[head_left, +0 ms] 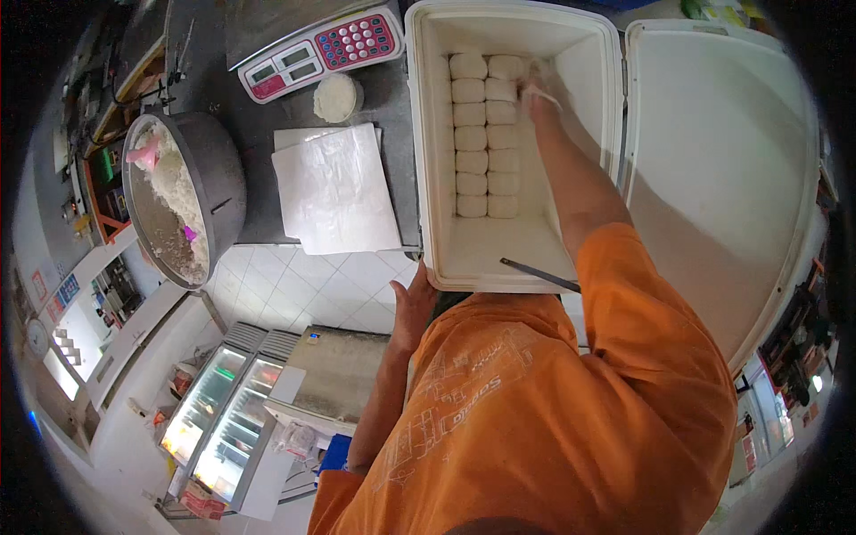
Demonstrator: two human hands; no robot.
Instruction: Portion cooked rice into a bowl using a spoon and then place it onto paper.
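Inside a white insulated cooler box (485, 251), white wrapped packets (471, 138) lie in two columns. My right hand (535, 95) reaches deep into the box, beside the far packets of the right column. It is blurred, with something thin and pale around it, and whether its fingers grip a packet cannot be made out. My left hand (413, 301) rests against the box's near left corner, its thumb spread away from the fingers and nothing seen in it. A thin dark bar (538, 274) crosses the near rim, partly hidden by my orange sleeve.
The cooler's lid (719, 140) hangs open at the right. Left of the box, a stack of white sheets (338, 190) lies on the dark counter (257, 224), below a tub of white grains (336, 98) and a digital scale (321, 53). A large metal pot (224, 180) holds cooked rice (175, 177).
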